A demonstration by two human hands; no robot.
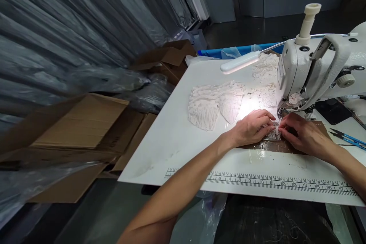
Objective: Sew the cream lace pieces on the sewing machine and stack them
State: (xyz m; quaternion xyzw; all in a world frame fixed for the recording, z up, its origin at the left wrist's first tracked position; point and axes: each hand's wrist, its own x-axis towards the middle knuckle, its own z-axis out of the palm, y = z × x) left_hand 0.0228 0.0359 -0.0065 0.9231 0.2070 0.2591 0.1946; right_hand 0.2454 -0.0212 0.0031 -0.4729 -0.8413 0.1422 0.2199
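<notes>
A piece of white lace fabric (273, 132) lies under the needle area of a white sewing machine (291, 68). My left hand (253, 127) rests on its left side, fingers bent and pressed onto the lace. From the right, my right hand (303, 133) pinches the lace edge close to the presser foot, thumb and fingertips together. The fingertips of both hands are close to each other, just in front of the needle. Part of the lace is hidden beneath my fingers. A brown taped sheet (265, 146) lies under my hands.
White lace pieces (213, 103) lie to the left on the white table (171, 122), with more lace (264, 66) behind. A lamp (240, 63) lights the needle area. Blue-handled thread snips (350, 139) lie at right. A printed ruler (257, 181) runs along the front; cardboard boxes (77, 122) stand left.
</notes>
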